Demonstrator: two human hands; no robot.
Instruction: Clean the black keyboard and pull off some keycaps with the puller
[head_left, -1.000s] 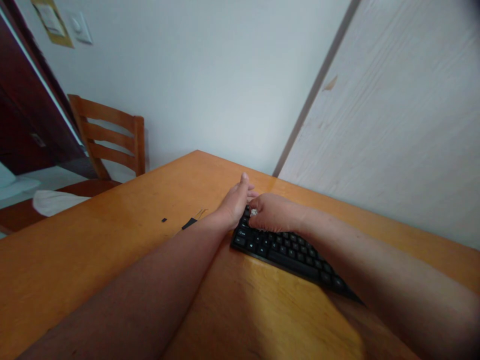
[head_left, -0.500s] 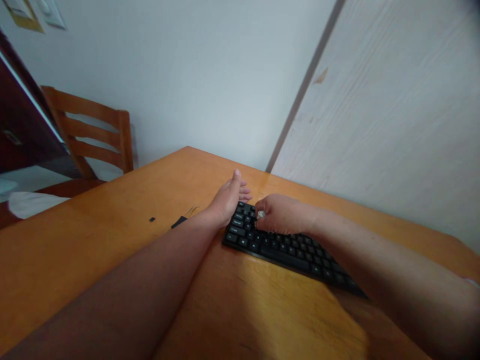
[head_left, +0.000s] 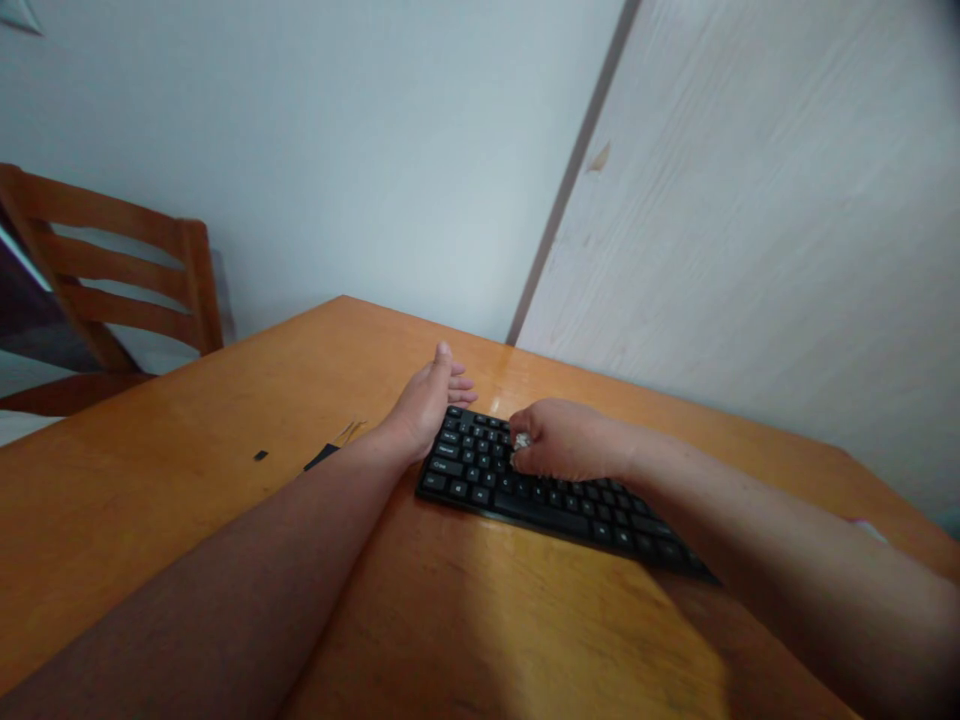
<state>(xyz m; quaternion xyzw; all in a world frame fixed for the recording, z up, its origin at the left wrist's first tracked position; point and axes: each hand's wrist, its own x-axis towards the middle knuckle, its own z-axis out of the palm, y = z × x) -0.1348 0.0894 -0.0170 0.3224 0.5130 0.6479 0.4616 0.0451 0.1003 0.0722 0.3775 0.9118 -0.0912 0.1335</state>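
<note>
Right hand [head_left: 566,440] has shifted rightward over the keyboard [head_left: 466,470], left hand [head_left: 424,404] alongside.

I pinch a white wad [head_left: 522,440] in my right hand [head_left: 568,438], low over the keys of a black keyboard [head_left: 540,510] on the wooden surface [head_left: 525,620]. My left hand [head_left: 424,402] stands at its left end, thumb up, fingers extended. Left of that forearm lies a small dark piece [head_left: 261,455]; farther left stands a chair [head_left: 112,255].
</note>
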